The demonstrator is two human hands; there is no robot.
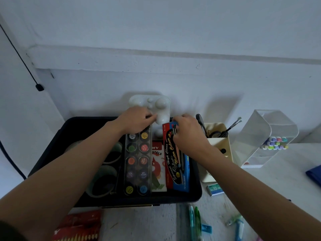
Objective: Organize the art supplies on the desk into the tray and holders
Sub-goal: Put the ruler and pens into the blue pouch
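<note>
At the far end of the black tray [198, 188], your left hand [137, 120] grips the lower edge of the white palette [162, 106], which stands up against the wall [173, 80]. Your right hand [188, 132] pinches the top end of the red-and-blue water colour box [175, 165], which lies in the tray beside the pastels box [159, 168] and the poster paint set [137, 164]. Tape rolls [102, 181] sit at the tray's left side. Pens [194, 219] lie on the desk [139, 223] nearer you.
</note>
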